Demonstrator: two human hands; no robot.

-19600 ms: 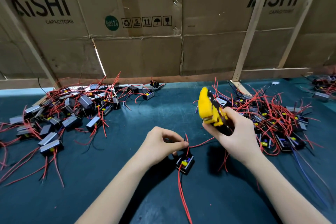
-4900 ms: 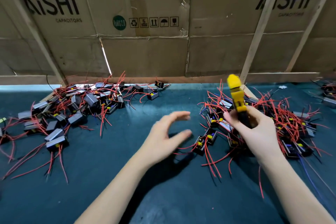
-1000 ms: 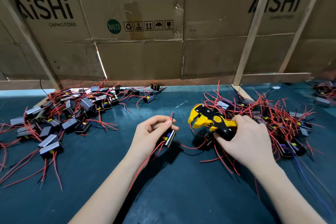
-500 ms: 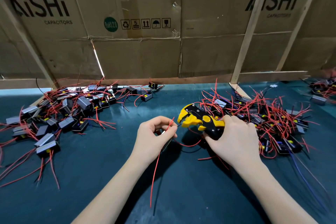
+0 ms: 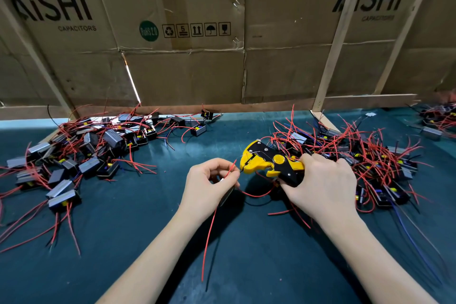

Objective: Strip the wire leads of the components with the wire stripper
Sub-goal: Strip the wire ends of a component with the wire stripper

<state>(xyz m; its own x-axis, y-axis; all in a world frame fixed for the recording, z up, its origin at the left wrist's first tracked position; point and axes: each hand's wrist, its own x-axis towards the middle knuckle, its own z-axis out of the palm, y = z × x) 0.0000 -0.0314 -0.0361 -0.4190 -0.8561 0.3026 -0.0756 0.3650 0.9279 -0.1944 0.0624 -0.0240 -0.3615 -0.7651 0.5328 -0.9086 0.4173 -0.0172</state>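
My right hand [image 5: 320,185] grips the handles of a yellow and black wire stripper [image 5: 269,161], its jaws pointing left. My left hand [image 5: 209,185] holds a small black component [image 5: 227,195], mostly hidden under the palm, and pinches one of its leads between thumb and forefinger. That lead's tip [image 5: 240,169] sits right at the stripper's jaws. A long red lead [image 5: 209,234] hangs from the component toward me, and another red lead [image 5: 256,195] loops to the right under the stripper.
A pile of components with red leads [image 5: 81,153] covers the left of the dark green mat [image 5: 138,229]. A second tangled pile [image 5: 365,155] lies behind my right hand. Cardboard walls [image 5: 187,76] with wooden struts close the back.
The stripper's jaws have moved up to the lead tip pinched by my left hand, closing the gap. My left hand turned slightly, and both hands sit closer together.
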